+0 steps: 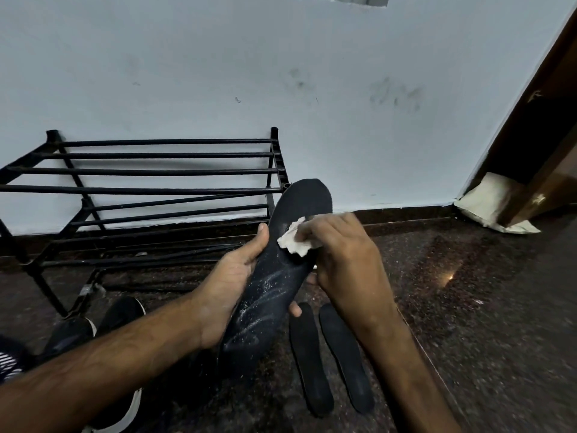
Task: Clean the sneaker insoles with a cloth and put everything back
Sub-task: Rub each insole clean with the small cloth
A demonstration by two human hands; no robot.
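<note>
The left hand (228,282) is gripping the dusty black insole (274,285), fingers curling round it. The right hand (343,254) is pinching a white cloth (293,240) against it (two more insoles (310,360) are lying just below).

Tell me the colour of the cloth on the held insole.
Off-white; head view shows the cloth on the held insole best.

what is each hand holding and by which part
The left hand grips the dark foam insole around its middle, fingers underneath; the right hand holds a crumpled white cloth bunched against the insole's far half.
</note>
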